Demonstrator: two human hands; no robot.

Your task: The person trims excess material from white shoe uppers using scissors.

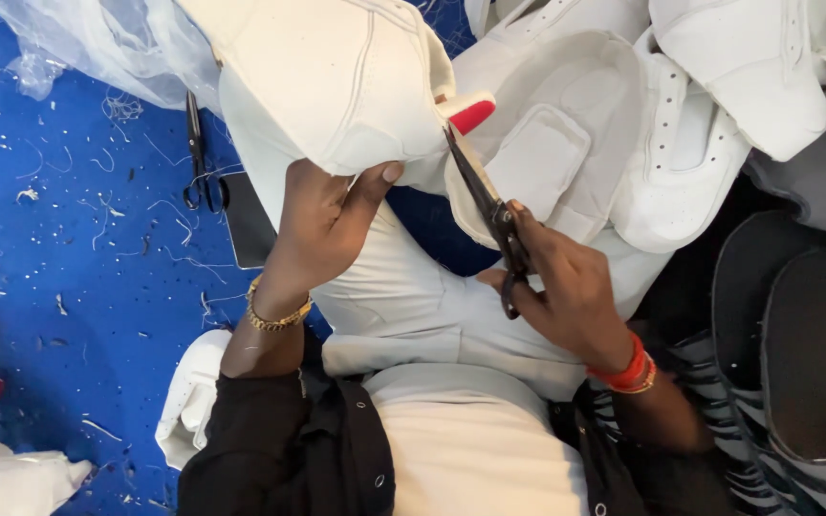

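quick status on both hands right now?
Left hand: closed on the white shoe upper, thumb pressing its edge.
Right hand: closed on the black scissors, blade tips at the upper's red tab.

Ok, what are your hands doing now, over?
Left hand holding white shoe upper. Right hand gripping scissors, tips at red tab. Nothing blocking.

Spare scissors (201, 158) on floor (69, 268) left of lap, shoe uppers (623, 124) piled right
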